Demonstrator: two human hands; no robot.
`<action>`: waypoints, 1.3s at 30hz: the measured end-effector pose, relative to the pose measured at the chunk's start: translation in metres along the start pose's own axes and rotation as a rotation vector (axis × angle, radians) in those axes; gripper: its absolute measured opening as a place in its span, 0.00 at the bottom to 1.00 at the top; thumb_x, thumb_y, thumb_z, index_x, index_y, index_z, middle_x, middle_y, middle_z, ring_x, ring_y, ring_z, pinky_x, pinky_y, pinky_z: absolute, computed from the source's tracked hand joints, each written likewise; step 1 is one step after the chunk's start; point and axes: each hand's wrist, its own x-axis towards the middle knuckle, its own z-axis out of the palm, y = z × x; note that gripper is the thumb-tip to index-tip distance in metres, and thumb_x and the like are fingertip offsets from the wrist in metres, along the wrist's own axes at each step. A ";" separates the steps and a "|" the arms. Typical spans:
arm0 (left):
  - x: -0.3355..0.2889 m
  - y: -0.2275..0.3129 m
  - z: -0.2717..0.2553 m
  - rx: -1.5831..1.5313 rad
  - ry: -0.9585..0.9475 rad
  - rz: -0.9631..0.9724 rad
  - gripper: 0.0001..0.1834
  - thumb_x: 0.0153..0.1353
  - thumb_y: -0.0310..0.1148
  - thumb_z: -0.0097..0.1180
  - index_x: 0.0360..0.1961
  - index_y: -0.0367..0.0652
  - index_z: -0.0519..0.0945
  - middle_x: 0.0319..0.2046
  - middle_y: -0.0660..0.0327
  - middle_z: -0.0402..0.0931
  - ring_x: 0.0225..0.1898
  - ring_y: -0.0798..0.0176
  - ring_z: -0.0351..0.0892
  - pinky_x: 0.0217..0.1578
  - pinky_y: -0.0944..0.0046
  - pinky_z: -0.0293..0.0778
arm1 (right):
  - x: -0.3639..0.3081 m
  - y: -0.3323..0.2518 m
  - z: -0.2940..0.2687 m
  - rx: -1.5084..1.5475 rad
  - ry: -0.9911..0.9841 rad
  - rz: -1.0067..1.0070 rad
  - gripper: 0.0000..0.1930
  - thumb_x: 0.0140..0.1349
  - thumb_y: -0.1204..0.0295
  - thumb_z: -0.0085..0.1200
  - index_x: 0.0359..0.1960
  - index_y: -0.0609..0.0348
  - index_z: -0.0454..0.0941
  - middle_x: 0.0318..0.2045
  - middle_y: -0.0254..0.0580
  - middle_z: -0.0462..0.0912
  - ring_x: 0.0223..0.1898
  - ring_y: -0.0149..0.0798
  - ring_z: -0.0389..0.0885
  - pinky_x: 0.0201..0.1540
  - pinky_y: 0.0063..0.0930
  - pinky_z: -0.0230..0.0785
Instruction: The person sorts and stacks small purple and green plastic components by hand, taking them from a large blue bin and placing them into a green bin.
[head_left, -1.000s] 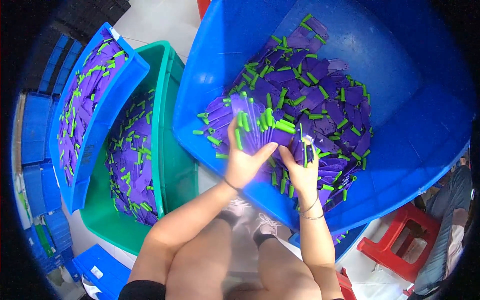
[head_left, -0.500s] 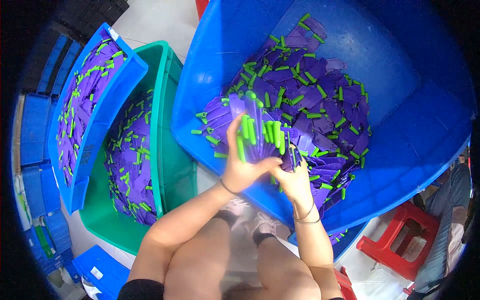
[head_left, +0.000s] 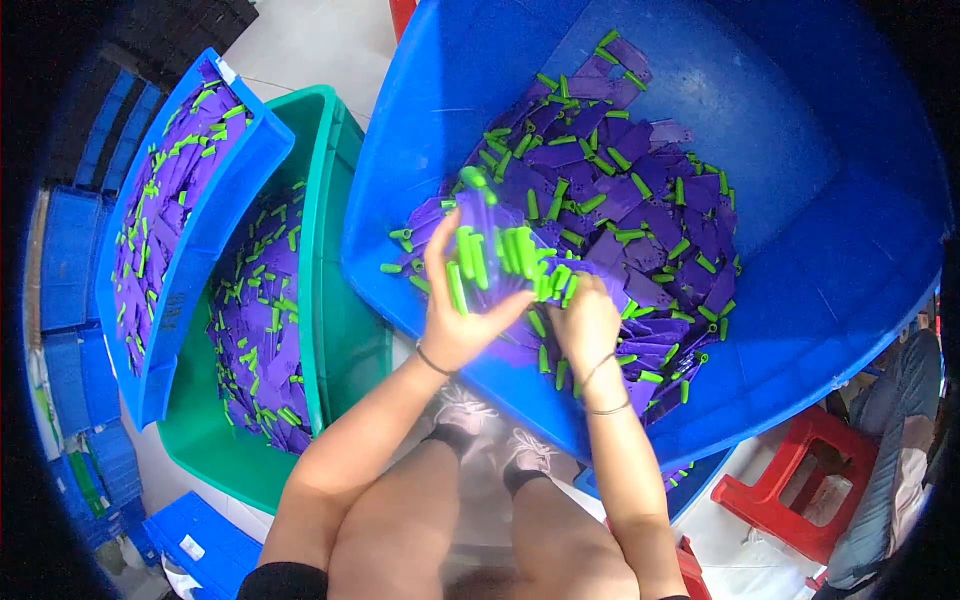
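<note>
Fingers (head_left: 439, 255) of left hand (head_left: 462, 325), spread wide, clasp green-handled purple pieces (head_left: 471, 258) (right hand (head_left: 588, 325) curls on more).

Held flat purple pieces (head_left: 494, 258) with green tubes (head_left: 526, 253) were blurred, fingertips of the right grip (head_left: 588, 325) hidden, the large blue plastic tub (head_left: 800, 150) cropped above

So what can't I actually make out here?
All in the head view:
Right hand: curled fingertips hidden by the hand itself.
Left hand: its purple-and-green pieces are blurred, overlapping too much to count.
Big blue tub: far rim cut off by the top edge.
Green bin: bottom hidden under its pile.
</note>
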 end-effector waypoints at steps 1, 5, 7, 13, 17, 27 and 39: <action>-0.003 -0.004 0.000 -0.153 0.047 -0.111 0.53 0.40 0.27 0.72 0.64 0.39 0.50 0.55 0.51 0.62 0.53 0.57 0.69 0.53 0.59 0.67 | -0.001 -0.005 0.007 -0.049 -0.007 0.007 0.16 0.45 0.67 0.61 0.33 0.61 0.73 0.33 0.49 0.78 0.30 0.53 0.80 0.32 0.41 0.74; -0.006 -0.021 -0.001 -0.120 0.144 -0.256 0.51 0.40 0.28 0.72 0.63 0.40 0.51 0.55 0.51 0.63 0.55 0.55 0.66 0.57 0.58 0.61 | 0.004 -0.001 0.004 0.095 0.030 -0.005 0.14 0.47 0.68 0.60 0.34 0.61 0.75 0.32 0.49 0.80 0.31 0.52 0.80 0.31 0.39 0.73; -0.008 -0.025 0.002 -0.150 0.206 -0.322 0.49 0.42 0.28 0.71 0.63 0.41 0.53 0.54 0.51 0.63 0.56 0.55 0.65 0.58 0.58 0.60 | 0.004 -0.003 -0.005 0.530 0.143 -0.005 0.09 0.48 0.75 0.60 0.33 0.59 0.76 0.26 0.40 0.81 0.27 0.38 0.80 0.29 0.30 0.70; -0.007 -0.011 0.007 -0.064 0.123 -0.200 0.46 0.44 0.28 0.69 0.62 0.41 0.54 0.53 0.53 0.65 0.54 0.58 0.68 0.55 0.59 0.64 | -0.011 -0.039 -0.030 1.096 -0.079 0.034 0.16 0.48 0.69 0.67 0.35 0.58 0.74 0.26 0.32 0.78 0.28 0.26 0.74 0.34 0.24 0.69; -0.015 -0.013 0.010 -0.224 0.059 -0.215 0.46 0.44 0.28 0.70 0.62 0.40 0.55 0.54 0.53 0.65 0.54 0.58 0.68 0.55 0.60 0.64 | -0.013 -0.028 -0.031 1.143 -0.275 0.125 0.18 0.48 0.67 0.68 0.36 0.59 0.74 0.27 0.29 0.77 0.29 0.24 0.72 0.34 0.22 0.67; -0.026 0.027 -0.016 -0.096 -0.270 -0.389 0.42 0.44 0.25 0.67 0.60 0.37 0.56 0.54 0.53 0.66 0.55 0.60 0.67 0.57 0.60 0.62 | -0.041 -0.017 -0.070 0.845 -0.456 0.092 0.24 0.43 0.66 0.69 0.41 0.62 0.73 0.31 0.33 0.78 0.32 0.26 0.74 0.37 0.24 0.69; -0.062 0.013 -0.276 0.963 -0.039 -0.514 0.41 0.47 0.26 0.64 0.60 0.33 0.55 0.53 0.43 0.65 0.58 0.46 0.63 0.60 0.56 0.57 | -0.214 0.177 -0.136 1.237 0.553 0.890 0.12 0.57 0.62 0.55 0.34 0.56 0.72 0.24 0.30 0.72 0.21 0.27 0.69 0.23 0.20 0.61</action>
